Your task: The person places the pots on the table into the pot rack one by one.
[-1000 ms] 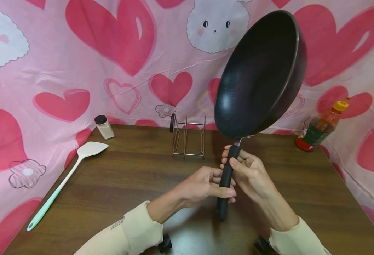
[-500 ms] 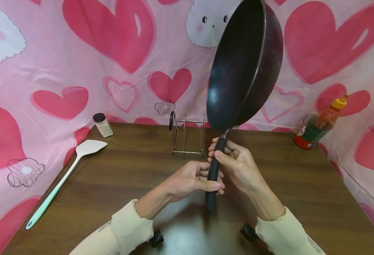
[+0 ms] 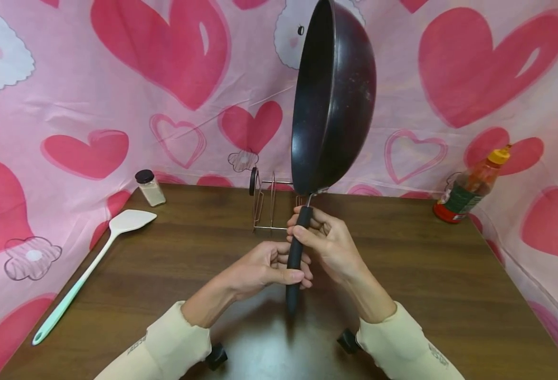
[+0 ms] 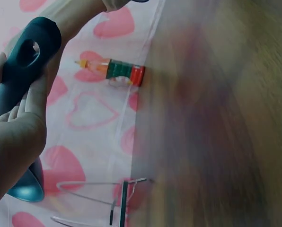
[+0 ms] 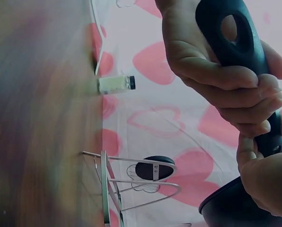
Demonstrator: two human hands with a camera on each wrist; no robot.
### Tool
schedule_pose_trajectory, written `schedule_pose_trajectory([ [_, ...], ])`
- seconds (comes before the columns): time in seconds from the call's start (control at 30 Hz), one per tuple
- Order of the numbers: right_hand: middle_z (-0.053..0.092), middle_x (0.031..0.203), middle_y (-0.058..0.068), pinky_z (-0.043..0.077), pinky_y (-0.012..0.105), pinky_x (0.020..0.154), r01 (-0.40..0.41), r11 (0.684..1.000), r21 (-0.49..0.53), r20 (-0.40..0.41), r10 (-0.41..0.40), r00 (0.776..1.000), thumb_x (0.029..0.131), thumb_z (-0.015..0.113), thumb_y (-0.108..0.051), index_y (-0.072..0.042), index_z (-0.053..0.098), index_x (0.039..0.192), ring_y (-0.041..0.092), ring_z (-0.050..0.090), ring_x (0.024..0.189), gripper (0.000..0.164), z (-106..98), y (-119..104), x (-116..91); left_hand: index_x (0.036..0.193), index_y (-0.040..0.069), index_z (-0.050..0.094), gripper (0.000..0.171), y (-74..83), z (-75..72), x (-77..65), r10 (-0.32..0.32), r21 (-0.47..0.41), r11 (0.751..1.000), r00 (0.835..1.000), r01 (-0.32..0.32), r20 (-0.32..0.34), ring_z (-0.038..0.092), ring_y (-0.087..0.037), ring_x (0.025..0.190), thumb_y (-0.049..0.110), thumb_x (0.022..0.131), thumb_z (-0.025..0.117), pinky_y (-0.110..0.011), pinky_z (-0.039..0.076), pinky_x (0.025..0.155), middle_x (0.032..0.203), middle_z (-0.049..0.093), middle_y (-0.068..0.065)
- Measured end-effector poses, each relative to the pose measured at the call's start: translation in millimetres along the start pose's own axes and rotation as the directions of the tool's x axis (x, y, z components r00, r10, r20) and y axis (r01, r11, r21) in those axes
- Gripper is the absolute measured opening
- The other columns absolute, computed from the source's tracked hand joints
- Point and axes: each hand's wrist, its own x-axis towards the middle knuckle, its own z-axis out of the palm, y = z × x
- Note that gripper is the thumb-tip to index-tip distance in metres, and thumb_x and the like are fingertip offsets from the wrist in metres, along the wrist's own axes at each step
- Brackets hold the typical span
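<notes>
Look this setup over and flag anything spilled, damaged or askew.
No spill shows. One minor oddity: the deep, round black pan has a few pale marks on its dark outer side, right of the rim in the head view. Scuffs or residue, I can't tell.

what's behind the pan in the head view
Pink cloth, and the wire rack, whose upper right corner the pan covers. Part of a printed white figure is covered too; anything wholly behind cannot be seen.
</notes>
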Motion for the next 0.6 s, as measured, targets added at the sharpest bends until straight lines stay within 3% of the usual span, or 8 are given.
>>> schedule_pose_trajectory([
  [0.33, 0.062, 0.108, 0.029, 0.056, 0.035, 0.092, 0.028, 0.994, -0.106, -0.001, -0.028, 1.0, 0.094, 0.065, 0.006, 0.011, 0.053, 0.13, 0.024, 0.071, 0.094, 0.039, 11, 6, 5, 0.126, -0.021, 0.046, 0.039, -6.1, -10.4, -7.8, 0.026, -0.022, 0.999, 0.999, -0.026, 0.02, 0.072, -0.022, 0.097, -0.001, 0.098, 0.063, -0.041, 0.055, 0.095, 0.101, 0.072, -0.008],
  [0.6, 0.066, 0.105, 0.023, 0.056, 0.036, 0.091, 0.01, 0.992, -0.126, 0.009, -0.009, 1.0, 0.093, 0.068, 0.004, 0.01, 0.054, 0.129, 0.024, 0.071, 0.094, 0.039, 22, 13, 11, 0.121, -0.011, 0.054, 0.029, -9.2, -19.9, -20.6, 0.071, -0.053, 0.996, 0.997, -0.07, 0.028, 0.073, -0.026, 0.095, 0.004, 0.099, 0.064, -0.043, 0.056, 0.093, 0.101, 0.071, -0.014],
])
